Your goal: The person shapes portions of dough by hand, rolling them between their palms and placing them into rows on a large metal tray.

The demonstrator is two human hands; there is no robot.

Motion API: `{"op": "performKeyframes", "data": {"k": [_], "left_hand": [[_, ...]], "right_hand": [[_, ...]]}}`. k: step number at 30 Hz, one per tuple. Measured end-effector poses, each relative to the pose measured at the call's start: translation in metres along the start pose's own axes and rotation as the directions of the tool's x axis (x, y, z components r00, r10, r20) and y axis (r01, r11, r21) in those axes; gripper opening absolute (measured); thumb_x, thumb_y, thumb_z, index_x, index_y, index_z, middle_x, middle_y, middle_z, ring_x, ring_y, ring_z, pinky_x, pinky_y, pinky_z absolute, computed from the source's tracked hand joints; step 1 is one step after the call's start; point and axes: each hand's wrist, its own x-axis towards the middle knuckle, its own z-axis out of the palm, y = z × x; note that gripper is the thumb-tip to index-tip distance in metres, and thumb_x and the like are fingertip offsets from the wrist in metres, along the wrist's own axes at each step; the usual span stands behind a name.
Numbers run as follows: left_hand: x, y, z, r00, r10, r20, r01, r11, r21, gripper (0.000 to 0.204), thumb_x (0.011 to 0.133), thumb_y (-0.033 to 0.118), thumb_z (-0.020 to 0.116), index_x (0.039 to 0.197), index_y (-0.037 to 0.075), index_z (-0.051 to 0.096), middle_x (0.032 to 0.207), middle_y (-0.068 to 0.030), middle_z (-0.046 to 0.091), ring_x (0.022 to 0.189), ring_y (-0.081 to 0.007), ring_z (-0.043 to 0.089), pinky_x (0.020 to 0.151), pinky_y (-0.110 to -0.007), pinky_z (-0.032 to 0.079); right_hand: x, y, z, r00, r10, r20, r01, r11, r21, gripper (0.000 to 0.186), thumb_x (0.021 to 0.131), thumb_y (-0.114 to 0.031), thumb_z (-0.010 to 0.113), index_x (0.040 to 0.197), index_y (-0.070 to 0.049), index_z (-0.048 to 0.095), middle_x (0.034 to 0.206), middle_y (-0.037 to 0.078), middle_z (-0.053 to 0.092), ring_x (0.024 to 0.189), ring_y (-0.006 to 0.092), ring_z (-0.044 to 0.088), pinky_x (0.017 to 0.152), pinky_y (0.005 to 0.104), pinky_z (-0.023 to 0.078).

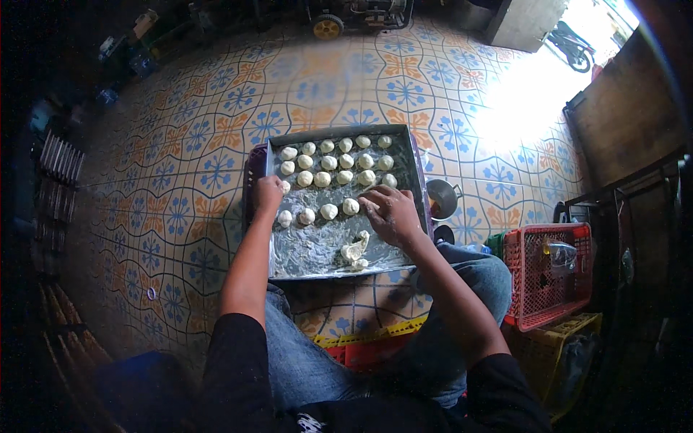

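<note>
A shallow metal tray [303,254] dusted with flour lies in front of my knees, with rows of pale dough balls [323,179] in it. At its left wall my left hand [268,193] is closed, and a dough ball [286,187] shows at its fingertips. My right hand [392,215] is over the right side, its fingers curled downward and bunched. Just left of those fingers sits another dough ball [351,206]; whatever lies beneath the hand is hidden. A torn, irregular lump of dough [354,250] rests near the tray's front edge.
A purple crate [255,160] shows under the tray. Right of it stands a metal pot [444,198]. Red [530,289] and yellow [577,361] plastic crates are by my right knee. A wheeled machine [328,27] stands far off on the patterned tile floor.
</note>
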Motion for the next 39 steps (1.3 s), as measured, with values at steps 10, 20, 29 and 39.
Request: {"op": "performKeyframes", "data": {"k": [10, 20, 29, 39], "left_hand": [[-0.004, 0.100, -0.071, 0.983, 0.164, -0.088, -0.176, 0.971, -0.163, 0.022, 0.086, 0.027, 0.076, 0.097, 0.009, 0.079, 0.091, -0.0171, 0.076, 0.086, -0.0371, 0.074, 0.076, -0.044, 0.058], [-0.076, 0.210, -0.173, 0.937, 0.332, -0.112, -0.349, 0.915, -0.203, 0.017, 0.086, 0.018, 0.079, 0.099, 0.008, 0.078, 0.100, -0.0138, 0.076, 0.093, -0.0318, 0.074, 0.081, -0.040, 0.057], [-0.153, 0.161, -0.150, 0.890, 0.276, 0.363, -0.212, 0.955, -0.205, 0.029, 0.083, 0.021, 0.083, 0.109, 0.011, 0.078, 0.112, -0.0140, 0.076, 0.105, -0.0331, 0.072, 0.094, -0.041, 0.056], [-0.144, 0.130, -0.117, 0.627, 0.303, 0.718, -0.378, 0.924, -0.060, 0.067, 0.077, 0.031, 0.086, 0.138, 0.017, 0.062, 0.134, -0.0156, 0.066, 0.121, -0.0357, 0.064, 0.103, -0.044, 0.051]], "right_hand": [[-0.051, 0.096, 0.112, 0.899, 0.018, 0.438, 0.031, 0.994, -0.106, 0.049, 0.073, -0.005, 0.068, 0.121, -0.016, 0.073, 0.116, 0.019, 0.070, 0.103, 0.0393, 0.069, 0.090, 0.0485, 0.056], [-0.074, 0.137, 0.160, 0.959, 0.001, 0.283, 0.036, 0.991, -0.127, 0.014, 0.080, -0.009, 0.071, 0.093, -0.007, 0.076, 0.097, 0.016, 0.072, 0.098, 0.0367, 0.068, 0.094, 0.0462, 0.053], [-0.034, -0.001, 0.056, 0.969, -0.231, 0.089, 0.175, 0.892, 0.416, 0.016, 0.079, -0.012, 0.080, 0.095, -0.009, 0.079, 0.089, 0.012, 0.075, 0.083, 0.0296, 0.071, 0.074, 0.0404, 0.059], [-0.048, 0.004, 0.089, 0.912, -0.120, 0.393, 0.072, 0.988, 0.135, 0.078, 0.090, -0.017, 0.067, 0.159, -0.036, 0.036, 0.084, 0.019, 0.074, 0.072, 0.0415, 0.071, 0.066, 0.0516, 0.057]]}}
